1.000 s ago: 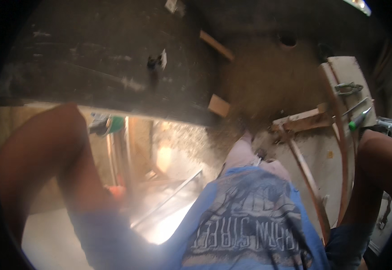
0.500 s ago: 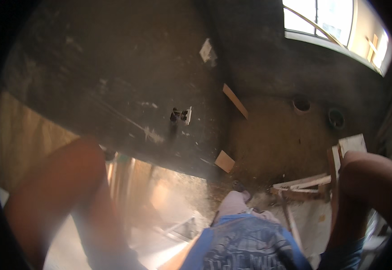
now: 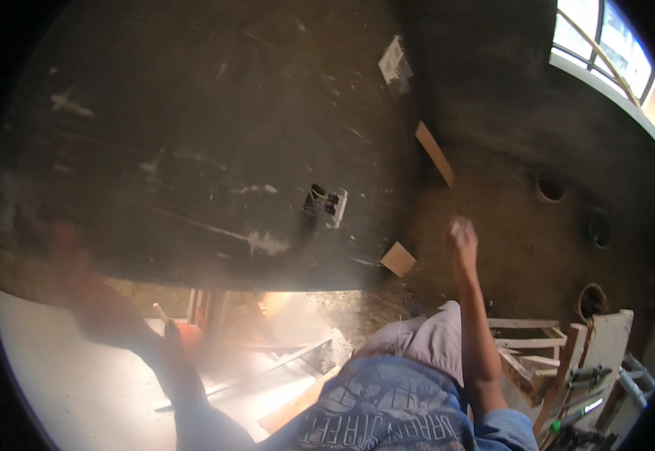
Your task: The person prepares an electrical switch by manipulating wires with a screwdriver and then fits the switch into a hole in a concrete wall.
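My left hand (image 3: pixel 55 225) is raised at the left in front of the dark scuffed wall (image 3: pixel 192 150). Haze and motion blur smear its fingers, and I cannot tell whether it touches the wall or holds anything. My right hand (image 3: pixel 462 234) is held out ahead of my body over the brown floor (image 3: pixel 493 248). Its fingers are curled closed, and nothing shows in them. To its left lies a square piece of wood (image 3: pixel 398 259). An opened electrical box (image 3: pixel 326 203) with a white frame sits in the wall between my hands.
A wood strip (image 3: pixel 436 155) lies beyond my right hand. Round containers (image 3: pixel 550 189) stand on the floor at the right. Closer are a wooden frame (image 3: pixel 526 338) and a pale board (image 3: pixel 605 338). A red object (image 3: pixel 184 334) is at the lower left. A window (image 3: pixel 605 41) is upper right.
My left arm has stretched outward and up toward the wall. My right arm has swung from the far right to the middle, bringing its hand into view. The view has shifted.
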`<state>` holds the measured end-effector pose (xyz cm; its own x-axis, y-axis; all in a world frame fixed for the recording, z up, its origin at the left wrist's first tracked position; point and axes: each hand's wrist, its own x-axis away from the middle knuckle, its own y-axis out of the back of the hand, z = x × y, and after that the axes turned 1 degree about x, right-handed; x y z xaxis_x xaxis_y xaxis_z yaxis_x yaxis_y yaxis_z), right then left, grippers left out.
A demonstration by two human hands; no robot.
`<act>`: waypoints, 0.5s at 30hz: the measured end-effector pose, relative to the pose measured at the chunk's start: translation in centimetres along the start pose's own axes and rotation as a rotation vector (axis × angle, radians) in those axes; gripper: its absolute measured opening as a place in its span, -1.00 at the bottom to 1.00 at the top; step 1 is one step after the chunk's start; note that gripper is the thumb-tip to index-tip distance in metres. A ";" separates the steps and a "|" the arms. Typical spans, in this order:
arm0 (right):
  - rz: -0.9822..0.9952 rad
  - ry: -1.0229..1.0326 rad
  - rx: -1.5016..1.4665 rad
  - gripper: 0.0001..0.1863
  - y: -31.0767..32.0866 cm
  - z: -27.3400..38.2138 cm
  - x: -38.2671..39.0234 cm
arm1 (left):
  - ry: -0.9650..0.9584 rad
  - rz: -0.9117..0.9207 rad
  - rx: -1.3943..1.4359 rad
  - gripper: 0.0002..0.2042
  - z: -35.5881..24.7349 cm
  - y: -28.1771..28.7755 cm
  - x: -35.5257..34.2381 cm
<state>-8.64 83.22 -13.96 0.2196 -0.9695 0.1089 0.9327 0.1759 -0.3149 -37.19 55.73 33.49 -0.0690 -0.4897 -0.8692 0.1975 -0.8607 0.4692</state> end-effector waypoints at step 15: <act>1.007 -1.307 1.557 -0.08 17.2 -24.3 17.9 | -0.356 0.561 -0.972 -0.39 4.4 -6.4 3.9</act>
<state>4.37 64.72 -40.31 0.0097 -0.0207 0.9997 -0.2775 0.9604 0.0226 -42.97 58.71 27.78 0.0257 -0.9098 -0.4142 0.9390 -0.1202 0.3223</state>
